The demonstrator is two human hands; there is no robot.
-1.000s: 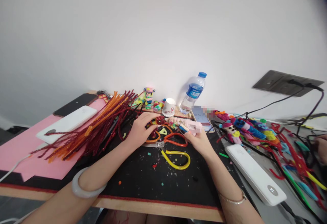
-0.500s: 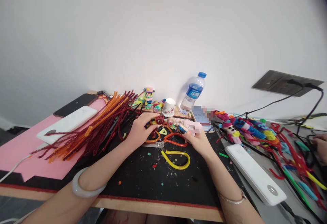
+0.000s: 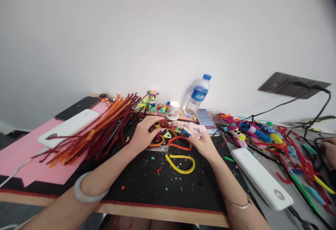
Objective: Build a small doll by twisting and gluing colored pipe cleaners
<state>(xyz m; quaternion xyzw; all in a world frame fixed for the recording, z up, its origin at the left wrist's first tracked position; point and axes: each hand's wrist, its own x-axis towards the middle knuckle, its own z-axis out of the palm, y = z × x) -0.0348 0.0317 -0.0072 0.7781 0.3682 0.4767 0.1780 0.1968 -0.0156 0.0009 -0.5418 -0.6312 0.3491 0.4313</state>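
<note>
My left hand (image 3: pixel 147 132) is closed over a small glittery dark-red pipe-cleaner piece (image 3: pixel 164 122), with its thumb and fingers round the near end. My right hand (image 3: pixel 203 146) grips a pale pink tool (image 3: pixel 197 130) with a slot in its side; its tip points left, toward the piece. Something small and blue shows by the right fingertips. Scissors (image 3: pixel 164 148) with a red handle loop lie between and below my hands. Just in front of them is a yellow loop (image 3: pixel 193 165). The exact contact between tool and piece is too small to tell.
A heap of red and orange pipe cleaners (image 3: pixel 91 135) lies left on pink paper (image 3: pixel 23 153). Behind stand a paper cup (image 3: pixel 173 110) and water bottle (image 3: pixel 199 95). On the right are a phone (image 3: pixel 207 119), pipe-cleaner dolls (image 3: pixel 238 137), a white power bank (image 3: pixel 262 179) and another person's hand (image 3: pixel 329 151).
</note>
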